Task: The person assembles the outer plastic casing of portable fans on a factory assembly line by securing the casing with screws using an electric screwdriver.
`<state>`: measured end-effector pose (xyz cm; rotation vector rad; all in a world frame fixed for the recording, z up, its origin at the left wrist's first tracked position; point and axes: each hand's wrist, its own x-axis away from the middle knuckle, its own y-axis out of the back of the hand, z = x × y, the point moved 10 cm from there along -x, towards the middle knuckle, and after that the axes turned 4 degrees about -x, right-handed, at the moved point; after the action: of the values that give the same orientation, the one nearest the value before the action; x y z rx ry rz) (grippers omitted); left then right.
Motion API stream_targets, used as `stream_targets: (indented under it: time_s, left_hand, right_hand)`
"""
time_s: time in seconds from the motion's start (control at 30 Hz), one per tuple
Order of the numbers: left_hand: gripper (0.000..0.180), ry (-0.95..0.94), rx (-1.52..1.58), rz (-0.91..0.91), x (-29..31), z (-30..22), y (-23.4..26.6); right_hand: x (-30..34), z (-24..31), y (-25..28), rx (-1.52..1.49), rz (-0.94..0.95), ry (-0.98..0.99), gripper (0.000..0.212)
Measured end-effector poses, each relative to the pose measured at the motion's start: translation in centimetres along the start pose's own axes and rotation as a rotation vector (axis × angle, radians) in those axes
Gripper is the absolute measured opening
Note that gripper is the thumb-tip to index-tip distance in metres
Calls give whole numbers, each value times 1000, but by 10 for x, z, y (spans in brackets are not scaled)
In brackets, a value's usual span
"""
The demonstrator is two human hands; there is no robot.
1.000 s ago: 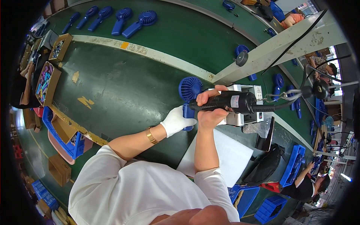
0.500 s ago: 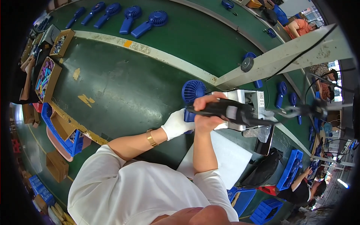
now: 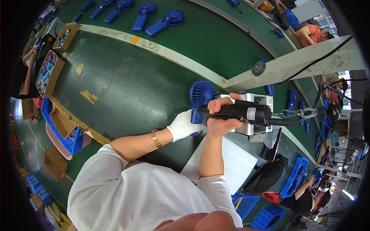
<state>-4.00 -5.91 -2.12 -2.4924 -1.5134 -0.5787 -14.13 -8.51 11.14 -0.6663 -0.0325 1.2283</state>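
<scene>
A blue handheld fan (image 3: pixel 202 93) is on the dark green bench, its round caged head pointing away from me. My left hand (image 3: pixel 182 125), in a white glove, grips the fan's handle. My bare right hand (image 3: pixel 220 126) is wrapped round a black electric screwdriver (image 3: pixel 257 114) held nearly level, its front end at the fan just below the head. A cable and a metal hook run from the screwdriver's rear toward the right. The tool and my fingers hide its tip and part of the handle.
Several blue fans (image 3: pixel 165 23) lie on the green belt beyond the bench's pale rail (image 3: pixel 154 47). A white-grey machine (image 3: pixel 246 130) stands right of my hands, beside a slanted post (image 3: pixel 300 63). A white foam sheet (image 3: pixel 235 156) lies nearer me; boxes of coloured parts (image 3: pixel 49 75) stand left.
The screwdriver, blurred before, now shows sharply, with its front end still at the fan. My left hand keeps its grip. The fans on the far belt have moved a little rightward.
</scene>
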Motion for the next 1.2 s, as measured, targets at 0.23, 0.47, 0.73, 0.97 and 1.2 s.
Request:
stream_targets:
  time_s: [0.23, 0.47, 0.73, 0.97, 1.2]
  left_hand:
    - [35, -9, 55, 9, 1, -2, -1]
    - [36, -2, 24, 9, 1, -3, 0]
    - [29, -21, -45, 13, -3, 1, -1]
    - [31, -26, -53, 0, -3, 2, -1]
    - [36, -10, -40, -54, 3, -6, 4]
  right_hand:
    - [1, -4, 0, -9, 15, -24, 91]
    - [-1, -3, -1, -6, 31, -21, 88]
    - [-3, -1, 3, -43, 6, -6, 88]
    - [-3, -2, 3, -62, 11, -4, 87]
    - [5, -9, -3, -39, 34, -2, 81]
